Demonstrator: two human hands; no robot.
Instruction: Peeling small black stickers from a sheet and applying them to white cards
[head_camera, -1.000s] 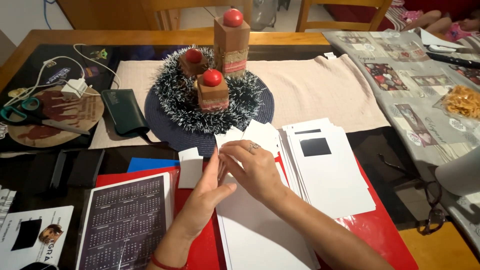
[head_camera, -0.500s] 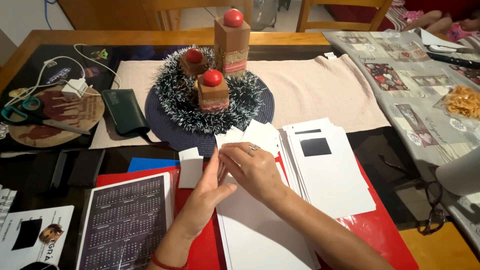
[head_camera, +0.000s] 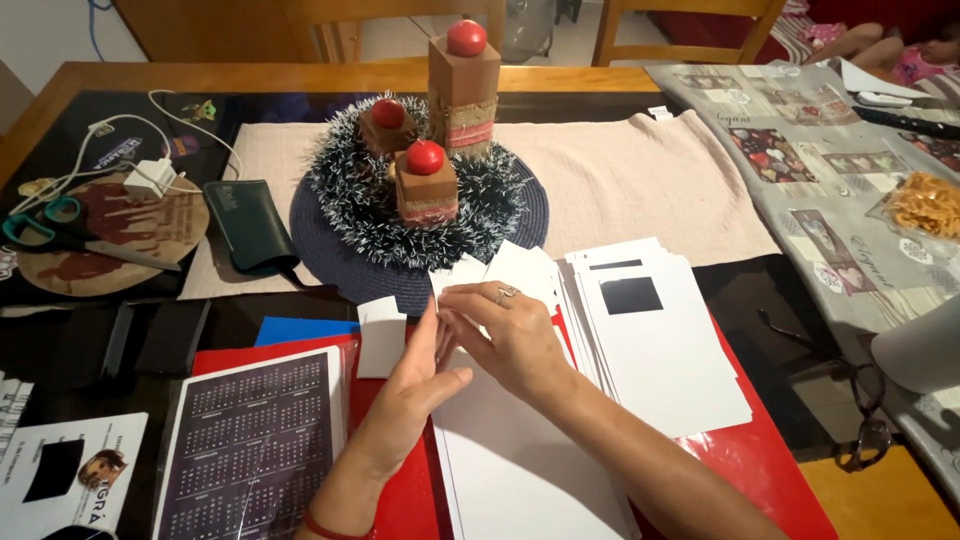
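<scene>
Just below the middle of the frame, small white square paper cards sit fanned at the person's fingertips, on a larger white sheet that lies over a red plastic folder. The right hand, ringed, is curled over the cards with its fingers pinching their near edges; the left hand presses flat beside it, thumb touching the right hand, so the 2 hands are together. Whether the left fingers grip a card I cannot tell.

1 loose white card stands just left of the hands. It looks likely to be knocked flat if the left wrist swings outward.

To the right, a fanned stack of white sheets with a black rectangle overlaps the folder's edge; a nudge from the right forearm could slide it.

Above, the tinsel wreath with 3 brown blocks topped by red balls sits near the cards; pushed forward, they could snag in the tinsel.
</scene>
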